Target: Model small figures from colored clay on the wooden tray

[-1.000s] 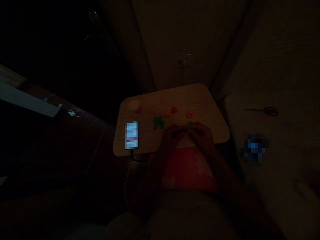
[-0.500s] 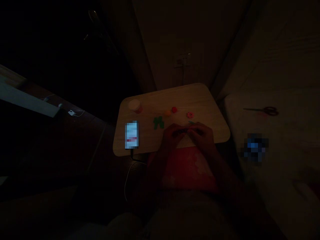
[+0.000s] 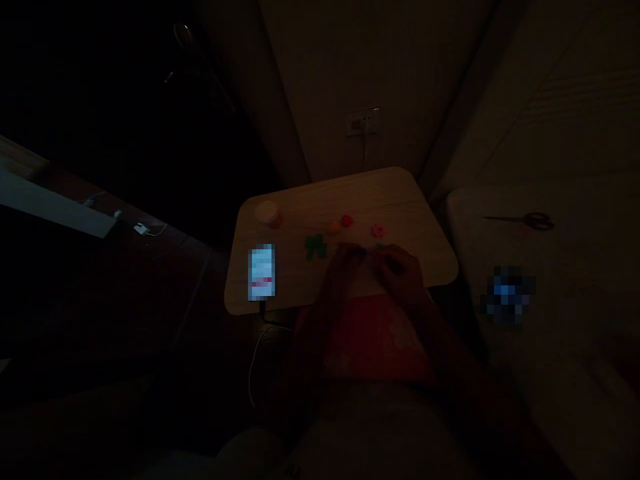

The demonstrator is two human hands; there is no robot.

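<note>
Over the near edge of the small wooden table (image 3: 420, 207), my left hand (image 3: 345, 261) is closed, with a small dark bluish piece (image 3: 362, 253) at its fingertips. My right hand (image 3: 400, 270) is just to the right, fingers curled and pinched together; what they hold, if anything, is lost in the dark. A thin teal piece (image 3: 382, 246) lies right behind the right fingers. Beyond the hands are a pink ring-like flower shape (image 3: 379, 231), a red lump (image 3: 347, 221) and an orange lump (image 3: 333, 227). Green leaf-like pieces (image 3: 315, 247) lie left of my left hand.
A lit phone (image 3: 261, 272) with a cable lies at the table's left, in front of a lidded tub (image 3: 269, 214). Scissors (image 3: 535, 221) and a blurred dark-blue item (image 3: 507, 293) rest on the pale surface to the right. A wall socket (image 3: 363, 123) is behind.
My hands have drawn slightly apart, opening a small gap between their fingertips. The dark piece stays with my left hand. The table things have not moved; the view shifts a little.
</note>
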